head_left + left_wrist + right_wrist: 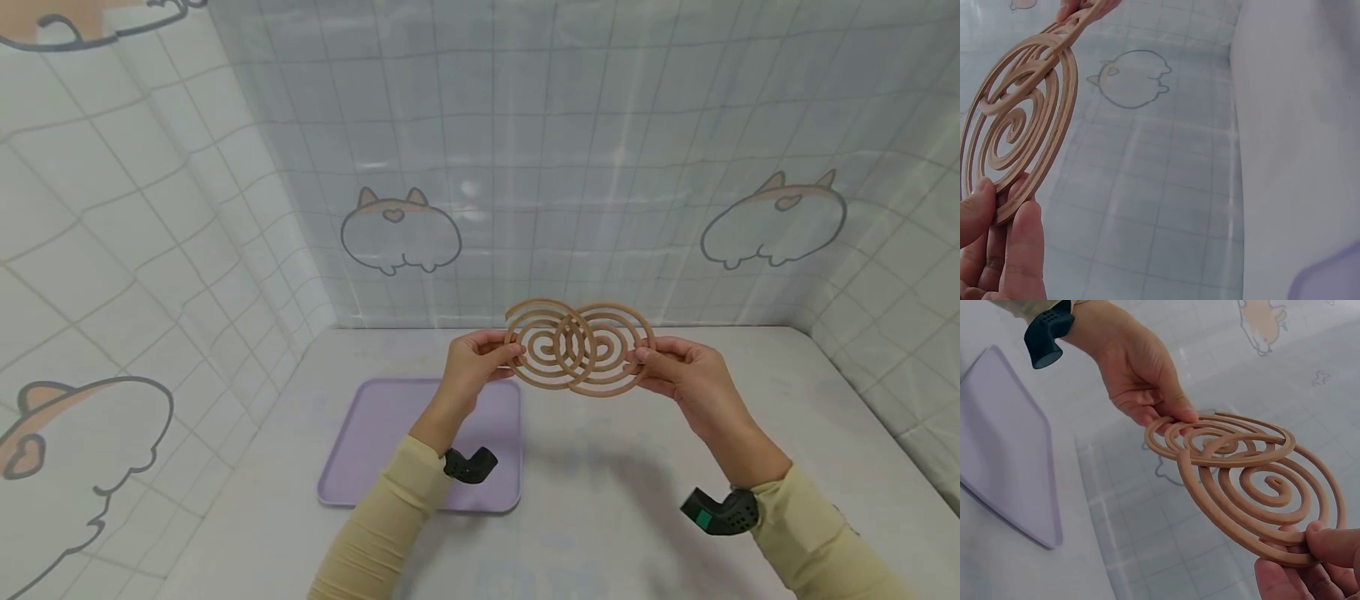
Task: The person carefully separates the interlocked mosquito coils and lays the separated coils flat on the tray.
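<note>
Left hand (468, 365): I'm pinching the left coil (1018, 119) by its left edge.
Right hand (696, 377): pinching the right coil (1277, 482) by its right edge.
Coils: overlapping between my hands, up off the table (585, 533).
Purple tray (390, 425): on table, near left, my left forearm (390, 517) across it.
Backdrop (525, 150): gridded, far side.

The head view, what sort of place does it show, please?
Probably a screened-off tabletop workspace, perhaps a recording booth: a pale table, wrinkled grid-patterned coverings on three sides, printed with cartoon animals, and a lilac tray.
</note>
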`<state>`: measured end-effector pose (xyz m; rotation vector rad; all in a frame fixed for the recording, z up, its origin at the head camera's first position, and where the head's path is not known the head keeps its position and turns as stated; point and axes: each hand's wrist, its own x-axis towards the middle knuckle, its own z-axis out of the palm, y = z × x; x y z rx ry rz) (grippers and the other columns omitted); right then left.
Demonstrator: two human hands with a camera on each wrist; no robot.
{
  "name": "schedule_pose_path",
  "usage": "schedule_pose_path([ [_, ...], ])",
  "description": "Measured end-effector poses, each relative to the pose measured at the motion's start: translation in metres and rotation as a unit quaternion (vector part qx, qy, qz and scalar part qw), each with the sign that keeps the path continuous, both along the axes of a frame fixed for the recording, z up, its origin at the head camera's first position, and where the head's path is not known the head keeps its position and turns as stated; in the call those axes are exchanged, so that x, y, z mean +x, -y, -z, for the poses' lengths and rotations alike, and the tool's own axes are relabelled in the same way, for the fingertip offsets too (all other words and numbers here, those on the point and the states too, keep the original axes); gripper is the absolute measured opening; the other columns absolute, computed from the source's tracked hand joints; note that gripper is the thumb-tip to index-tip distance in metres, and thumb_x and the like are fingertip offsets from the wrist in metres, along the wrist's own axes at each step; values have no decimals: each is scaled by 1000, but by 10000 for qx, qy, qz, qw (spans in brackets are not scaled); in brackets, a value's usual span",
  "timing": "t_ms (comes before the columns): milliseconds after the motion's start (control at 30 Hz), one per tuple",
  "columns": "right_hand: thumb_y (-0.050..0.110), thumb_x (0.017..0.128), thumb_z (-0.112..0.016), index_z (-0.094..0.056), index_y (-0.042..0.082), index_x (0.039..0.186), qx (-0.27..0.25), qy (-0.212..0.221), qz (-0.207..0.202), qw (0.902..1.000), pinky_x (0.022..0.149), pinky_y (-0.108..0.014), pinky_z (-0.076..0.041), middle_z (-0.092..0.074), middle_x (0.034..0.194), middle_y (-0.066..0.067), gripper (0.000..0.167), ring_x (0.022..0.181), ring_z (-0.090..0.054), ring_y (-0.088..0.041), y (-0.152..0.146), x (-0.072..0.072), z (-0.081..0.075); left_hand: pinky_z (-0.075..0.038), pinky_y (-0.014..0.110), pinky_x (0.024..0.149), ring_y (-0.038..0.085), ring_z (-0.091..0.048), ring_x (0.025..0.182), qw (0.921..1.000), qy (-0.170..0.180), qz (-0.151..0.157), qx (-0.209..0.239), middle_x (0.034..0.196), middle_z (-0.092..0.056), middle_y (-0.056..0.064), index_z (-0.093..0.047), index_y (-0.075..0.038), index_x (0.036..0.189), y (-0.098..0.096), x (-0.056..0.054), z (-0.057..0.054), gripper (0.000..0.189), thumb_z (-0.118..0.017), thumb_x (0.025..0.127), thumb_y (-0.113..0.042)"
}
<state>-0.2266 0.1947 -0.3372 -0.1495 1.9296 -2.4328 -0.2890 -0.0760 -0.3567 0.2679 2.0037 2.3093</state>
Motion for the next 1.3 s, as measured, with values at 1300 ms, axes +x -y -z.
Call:
schedule_pose_path([
  [1300, 23, 85, -66, -55, -9, 110, 1851, 46, 196, 9825, 72, -28, -54, -68, 84, 6, 42, 79, -66, -10, -13, -6, -9, -55, 29, 64, 12, -65, 72, 9936, -459, 108, -1031, 84, -68, 7, -66, 6, 100, 22, -4, -9, 21, -68, 82, -4],
])
